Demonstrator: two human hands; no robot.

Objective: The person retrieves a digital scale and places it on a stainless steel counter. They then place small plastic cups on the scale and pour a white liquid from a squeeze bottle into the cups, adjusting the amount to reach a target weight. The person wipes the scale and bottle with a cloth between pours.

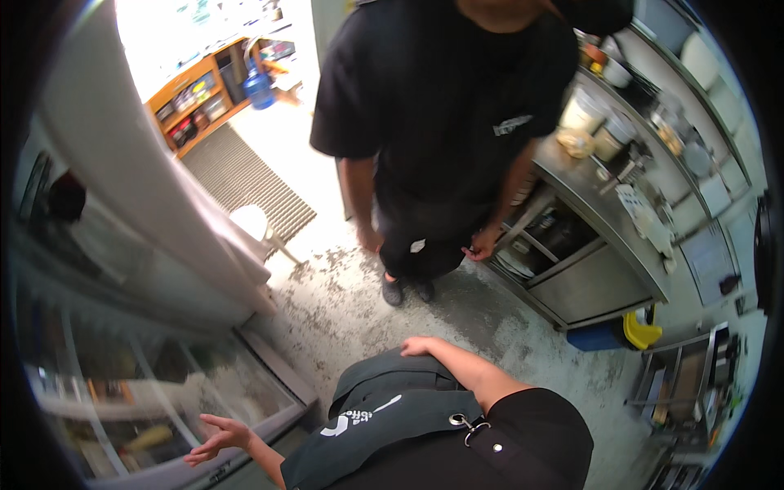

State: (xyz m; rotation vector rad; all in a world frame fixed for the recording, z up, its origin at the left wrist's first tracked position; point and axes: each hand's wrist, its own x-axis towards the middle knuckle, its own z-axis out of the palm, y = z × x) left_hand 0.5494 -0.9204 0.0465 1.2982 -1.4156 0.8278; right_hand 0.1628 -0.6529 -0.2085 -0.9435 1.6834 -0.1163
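Note:
My left hand is held out at the lower left with its fingers apart, and nothing is in it. It appears in front of a glass-fronted cabinet; whether it touches the glass I cannot tell. Across my body, my right hand is at the upper edge of my dark grey apron; its fingers are partly hidden. The apron bears white printing, and a metal clip joins it to a strap. Facing me stands a person in a black T-shirt and dark apron, arms hanging down.
A steel counter on the right carries lidded tubs beneath shelves. Beside it is a blue bin with a yellow lid. A white stool and ribbed mat lie near a bright doorway. A pale curtain hangs at left.

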